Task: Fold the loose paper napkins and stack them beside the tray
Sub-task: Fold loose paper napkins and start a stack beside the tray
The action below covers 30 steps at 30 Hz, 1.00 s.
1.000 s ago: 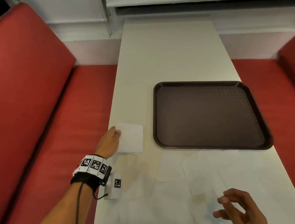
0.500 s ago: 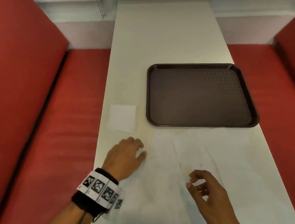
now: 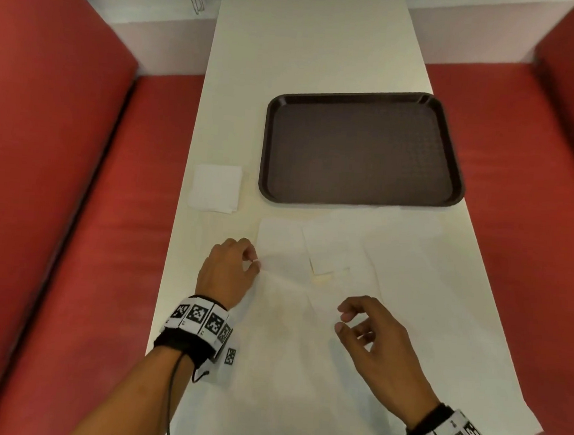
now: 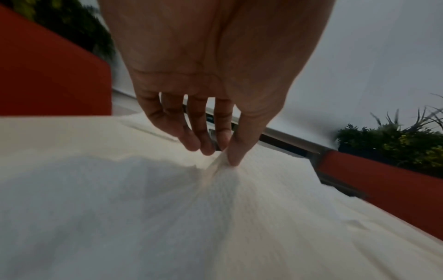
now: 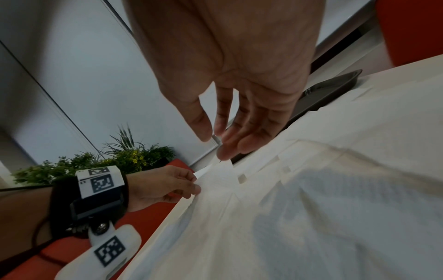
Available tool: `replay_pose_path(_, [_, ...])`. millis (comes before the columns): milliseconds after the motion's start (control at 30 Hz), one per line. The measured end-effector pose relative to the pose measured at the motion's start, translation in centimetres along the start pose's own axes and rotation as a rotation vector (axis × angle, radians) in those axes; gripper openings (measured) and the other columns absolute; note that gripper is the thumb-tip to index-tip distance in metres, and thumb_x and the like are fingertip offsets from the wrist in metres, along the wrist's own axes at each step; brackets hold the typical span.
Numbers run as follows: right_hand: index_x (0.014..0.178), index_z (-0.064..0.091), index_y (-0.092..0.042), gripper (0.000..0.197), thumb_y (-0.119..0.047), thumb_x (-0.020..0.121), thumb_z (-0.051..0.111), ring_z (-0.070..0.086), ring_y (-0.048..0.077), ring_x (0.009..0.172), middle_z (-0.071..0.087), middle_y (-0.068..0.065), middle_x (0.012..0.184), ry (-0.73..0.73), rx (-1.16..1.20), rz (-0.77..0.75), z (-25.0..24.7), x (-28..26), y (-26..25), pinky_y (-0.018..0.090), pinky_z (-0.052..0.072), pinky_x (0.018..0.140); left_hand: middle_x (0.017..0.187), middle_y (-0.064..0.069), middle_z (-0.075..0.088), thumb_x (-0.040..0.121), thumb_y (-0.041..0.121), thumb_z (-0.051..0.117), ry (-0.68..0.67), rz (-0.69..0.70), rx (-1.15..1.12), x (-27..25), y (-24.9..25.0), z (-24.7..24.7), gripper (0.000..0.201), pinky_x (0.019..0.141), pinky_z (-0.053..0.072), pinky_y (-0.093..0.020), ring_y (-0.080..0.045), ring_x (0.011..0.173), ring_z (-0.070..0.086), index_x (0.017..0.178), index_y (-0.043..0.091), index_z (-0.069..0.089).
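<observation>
A dark brown tray (image 3: 359,202) lies on the white table, also seen in the right wrist view as the tray (image 5: 330,91). A folded white napkin (image 3: 216,187) sits just left of it. Several loose unfolded napkins (image 3: 305,321) overlap across the near table. My left hand (image 3: 253,261) pinches the corner of a loose napkin (image 4: 215,181) between thumb and forefinger, lifting it into a ridge. My right hand (image 3: 342,319) hovers above the napkins with fingers loosely curled, holding nothing; the right hand (image 5: 215,140) shows an empty palm.
Red bench seats (image 3: 71,234) run along both long sides of the narrow table (image 3: 309,47). Green plants (image 5: 107,161) stand behind the left bench. The table's left edge lies close to my left wrist.
My left hand left the folded napkin beside the tray, came back toward me and pinched a loose napkin's corner. My right hand moved in over the napkins. The view tilted downward.
</observation>
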State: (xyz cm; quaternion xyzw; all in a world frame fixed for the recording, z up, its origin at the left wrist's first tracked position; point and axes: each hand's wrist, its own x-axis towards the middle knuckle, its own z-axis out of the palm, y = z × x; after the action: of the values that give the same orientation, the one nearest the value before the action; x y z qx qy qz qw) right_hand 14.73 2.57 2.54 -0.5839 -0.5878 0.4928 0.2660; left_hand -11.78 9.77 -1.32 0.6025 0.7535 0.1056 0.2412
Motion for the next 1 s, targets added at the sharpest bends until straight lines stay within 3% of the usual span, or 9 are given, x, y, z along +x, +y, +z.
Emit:
replay_pose_path(67, [0.101, 0.060, -0.033, 0.019, -0.019, 0.091, 0.067, 0.063, 0.011, 0.074, 0.062, -0.013, 0.097, -0.014, 0.011, -0.018, -0.4, -0.2, 0.1, 0.015, 0.049, 0.066, 0.091, 0.005, 0.061, 0.092, 0.026, 0.065, 0.035, -0.029, -0.033, -0.4, 0.4, -0.5, 0.008, 0.068, 0.043, -0.028, -0.016, 0.086, 0.057, 0.094, 0.019, 0.061])
replay_pose_path(167, [0.100, 0.059, -0.034, 0.018, -0.020, 0.092, 0.066, 0.062, 0.010, 0.075, 0.062, -0.014, 0.097, -0.039, -0.003, -0.038, -0.8, -0.2, 0.4, 0.017, 0.050, 0.067, 0.093, 0.005, 0.063, 0.093, 0.026, 0.064, 0.032, -0.051, -0.023, -1.1, 0.7, -0.8, 0.010, 0.067, 0.044, -0.029, -0.017, 0.087, 0.060, 0.099, 0.020, 0.058])
replay_pose_path(333, [0.097, 0.059, -0.036, 0.017, -0.021, 0.092, 0.065, 0.062, 0.010, 0.077, 0.061, -0.014, 0.097, -0.077, -0.028, -0.056, -0.9, -0.1, 0.7, 0.021, 0.053, 0.067, 0.126, -0.003, 0.058, 0.093, 0.033, 0.063, 0.052, 0.126, 0.227, -1.3, 2.1, 0.5, 0.039, 0.087, 0.049, -0.038, -0.025, 0.112, 0.054, 0.130, 0.026, 0.054])
replay_pose_path(467, [0.097, 0.059, -0.036, 0.016, -0.022, 0.092, 0.065, 0.061, 0.010, 0.079, 0.061, -0.015, 0.098, -0.077, -0.036, -0.056, -1.1, -0.5, 1.0, 0.022, 0.053, 0.067, 0.142, -0.003, 0.048, 0.094, 0.043, 0.059, 0.035, 0.174, 0.290, 0.4, 3.3, 1.5, 0.044, 0.098, 0.043, -0.041, -0.027, 0.127, 0.045, 0.136, 0.030, 0.053])
replay_pose_path(667, [0.095, 0.059, -0.037, 0.016, -0.022, 0.092, 0.064, 0.062, 0.010, 0.079, 0.060, -0.016, 0.098, -0.033, -0.053, -0.021, -1.6, -1.0, 1.4, 0.021, 0.052, 0.068, 0.125, -0.001, 0.055, 0.094, 0.036, 0.059, -0.020, 0.233, 0.395, 1.9, 3.5, 2.5, 0.020, 0.091, 0.043, -0.037, -0.024, 0.116, 0.048, 0.108, 0.023, 0.067])
replay_pose_path(867, [0.098, 0.057, -0.038, 0.020, -0.021, 0.092, 0.065, 0.062, 0.005, 0.084, 0.057, -0.017, 0.101, 0.023, -0.095, -0.032, -1.3, -0.4, 1.1, 0.014, 0.047, 0.070, 0.112, 0.003, 0.058, 0.092, 0.028, 0.064, -0.055, 0.263, 0.156, 0.5, 3.9, 0.1, 0.010, 0.087, 0.041, -0.031, -0.020, 0.106, 0.050, 0.098, 0.020, 0.062])
replay_pose_path(1000, [0.110, 0.055, -0.039, 0.029, -0.025, 0.089, 0.069, 0.057, -0.001, 0.102, 0.050, -0.023, 0.114, 0.071, -0.114, -0.121, -0.2, 0.8, -0.1, 0.009, 0.043, 0.080, 0.099, 0.011, 0.059, 0.095, 0.028, 0.061, -0.093, 0.387, 0.031, -2.1, 5.3, -3.6, 0.007, 0.084, 0.046, -0.031, -0.011, 0.092, 0.055, 0.096, 0.024, 0.056])
